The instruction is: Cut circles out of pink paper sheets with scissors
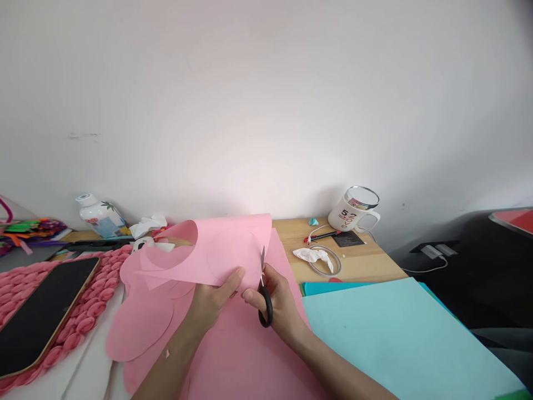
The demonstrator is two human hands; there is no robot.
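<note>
My left hand (220, 297) pinches the lower edge of a pink paper sheet (233, 250), thumb on top and fingers behind it. A faint round outline shows on the sheet, and a curved piece is cut out of its left side. In my right hand (278, 300) is a pair of scissors (265, 305) with black handles, its blades pointing up at the sheet's right part. Beneath lie more pink sheets (258, 355). Several pink paper circles (139, 322) overlap to the left of my left forearm. A tiny pink scrap (167, 353) is on that forearm.
A phone (45, 305) rests on a pink knitted mat (100, 289) at left. A white bottle (102, 215) leans near the wall. At right are a white mug (353, 210), a crumpled tissue (314, 255), a coiled cable (328, 272) and light blue sheets (400, 339).
</note>
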